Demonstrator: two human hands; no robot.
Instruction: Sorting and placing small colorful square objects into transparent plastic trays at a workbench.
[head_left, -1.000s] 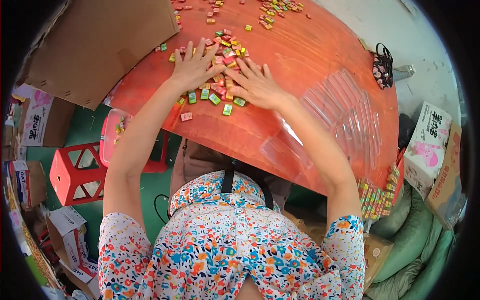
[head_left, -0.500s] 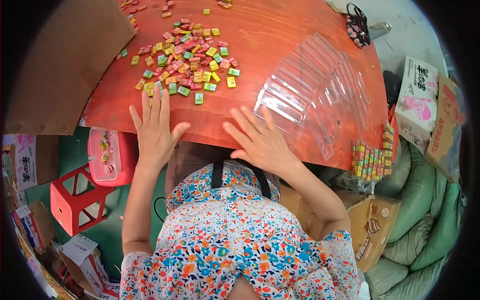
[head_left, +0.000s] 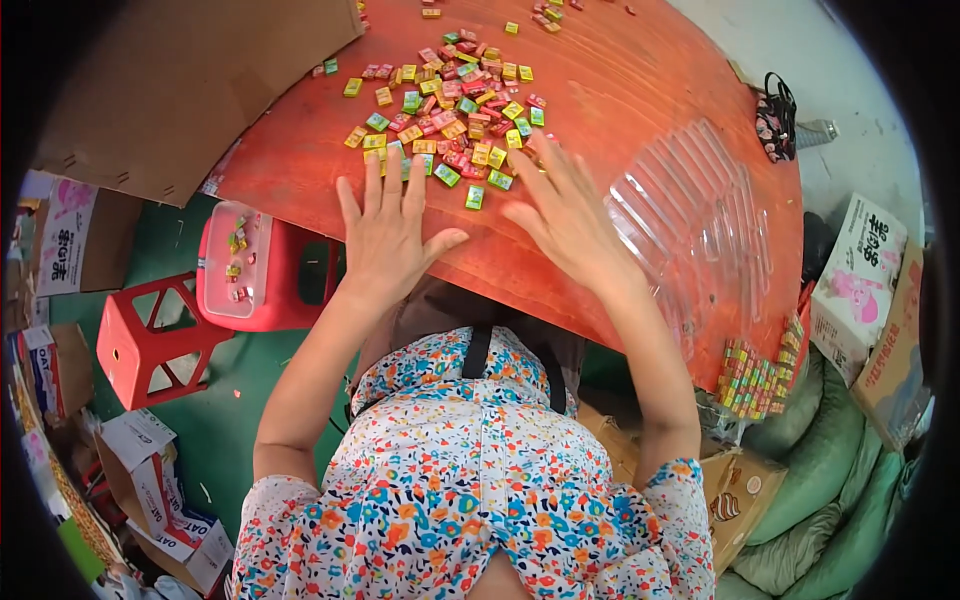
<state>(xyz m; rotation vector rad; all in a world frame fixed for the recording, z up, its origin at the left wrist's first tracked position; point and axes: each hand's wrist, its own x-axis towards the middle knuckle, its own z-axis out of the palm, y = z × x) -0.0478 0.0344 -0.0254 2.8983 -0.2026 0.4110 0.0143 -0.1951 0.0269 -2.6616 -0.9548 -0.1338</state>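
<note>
Loosely heaped, small packets, long axes pointing variously

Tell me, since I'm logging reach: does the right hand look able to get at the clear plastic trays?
Probably yes: the right hand is spread open just left of the clear plastic trays, with nothing visible between them.

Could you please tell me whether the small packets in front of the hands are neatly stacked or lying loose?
Lying loose: these small packets sit at mixed angles in a jumbled heap on the red table.
</note>
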